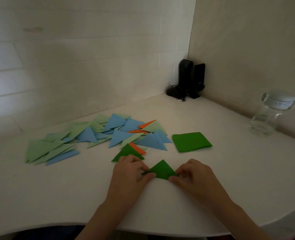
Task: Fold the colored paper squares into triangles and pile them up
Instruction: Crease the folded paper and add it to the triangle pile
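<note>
White table [212, 179]: left hand [128, 172] and right hand [194, 174] pinched opposite corners of dark green triangle [161, 170]; folded-triangle pile [98, 134] behind.

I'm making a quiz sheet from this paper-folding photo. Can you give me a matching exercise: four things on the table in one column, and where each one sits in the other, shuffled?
Things:
1. dark green triangle
2. stack of dark green squares
3. glass jar
4. black speakers

Places:
A. back corner, against the walls
B. right of the triangle pile
C. pinched between the left hand and right hand
D. far right of the table

Pairs: 1-C, 2-B, 3-D, 4-A
</note>
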Tool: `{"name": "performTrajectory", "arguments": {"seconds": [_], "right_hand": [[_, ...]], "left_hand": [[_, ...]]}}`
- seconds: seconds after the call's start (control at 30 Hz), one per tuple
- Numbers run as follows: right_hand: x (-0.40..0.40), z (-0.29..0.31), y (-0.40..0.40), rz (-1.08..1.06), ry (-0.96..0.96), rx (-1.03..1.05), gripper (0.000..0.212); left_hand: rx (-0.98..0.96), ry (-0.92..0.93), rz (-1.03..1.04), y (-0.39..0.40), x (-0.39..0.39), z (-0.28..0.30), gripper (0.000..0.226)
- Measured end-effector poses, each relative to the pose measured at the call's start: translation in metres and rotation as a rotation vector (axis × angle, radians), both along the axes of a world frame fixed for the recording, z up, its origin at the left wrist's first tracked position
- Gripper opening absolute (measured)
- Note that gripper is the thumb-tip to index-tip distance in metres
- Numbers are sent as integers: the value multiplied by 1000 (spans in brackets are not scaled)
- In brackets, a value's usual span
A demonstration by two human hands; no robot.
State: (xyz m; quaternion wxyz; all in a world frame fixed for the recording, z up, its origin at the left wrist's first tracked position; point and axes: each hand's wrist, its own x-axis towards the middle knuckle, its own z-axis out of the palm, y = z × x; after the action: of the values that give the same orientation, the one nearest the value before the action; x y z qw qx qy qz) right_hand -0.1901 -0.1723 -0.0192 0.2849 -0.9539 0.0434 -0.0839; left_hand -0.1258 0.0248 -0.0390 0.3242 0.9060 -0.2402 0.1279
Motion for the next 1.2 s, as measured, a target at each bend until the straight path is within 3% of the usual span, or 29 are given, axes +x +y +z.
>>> {"name": "performTrajectory", "arguments": {"seconds": [0.23,0.47,0.93,1.2], "right_hand": [[11,3,-5,-33,63,-64,20],[13,-5,10,-189,44,-176,38],[11,-1,-8,-91,51,126,19],[7,-4,-11,-48,-4,172,15]], "left_hand": [[74,-90,41,-11,6,-4,30],[220,-2,108,-22,7,5,35],[92,74,36,-6,15,8,21],[54,-37,-15,-9,2,4,5]]}}
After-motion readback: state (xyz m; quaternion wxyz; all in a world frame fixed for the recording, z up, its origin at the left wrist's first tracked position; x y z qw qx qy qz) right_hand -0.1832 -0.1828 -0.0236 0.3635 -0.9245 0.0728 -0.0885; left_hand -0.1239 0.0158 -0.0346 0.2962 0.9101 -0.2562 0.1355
